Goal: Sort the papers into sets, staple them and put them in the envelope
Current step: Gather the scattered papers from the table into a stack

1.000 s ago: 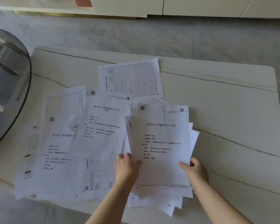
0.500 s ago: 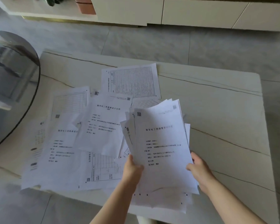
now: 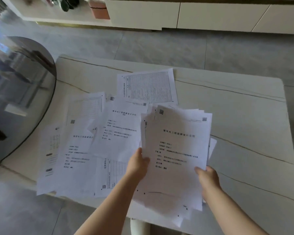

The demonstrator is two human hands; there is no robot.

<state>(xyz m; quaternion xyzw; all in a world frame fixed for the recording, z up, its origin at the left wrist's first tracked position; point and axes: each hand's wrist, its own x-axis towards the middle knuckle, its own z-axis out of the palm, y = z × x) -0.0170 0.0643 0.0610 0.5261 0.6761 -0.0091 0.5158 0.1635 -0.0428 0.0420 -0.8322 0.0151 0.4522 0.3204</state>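
Both hands now hold the paper stack (image 3: 175, 160) tilted up off the marble surface (image 3: 244, 116): left hand (image 3: 137, 165) and right hand (image 3: 208, 175) each have a closed grip on a lower edge. Earlier it lay lower. Sorting goes on; loose sheets (image 3: 85, 146) wait at the left.

The stack of papers (image 3: 176, 150) gripped at its two sides is thin white matt paper with black print, and it bends softly. The loose sheets (image 3: 85, 146) spread toward the table's left edge are the same matt paper, lying flat. The table (image 3: 244, 116) has a smooth, pale, stone-like top with thin dark veins and a faint sheen. Over its left edge sits a round dark top (image 3: 20, 99), glossy like glass, mirroring the room. The floor (image 3: 159, 48) looks like smooth grey tile.
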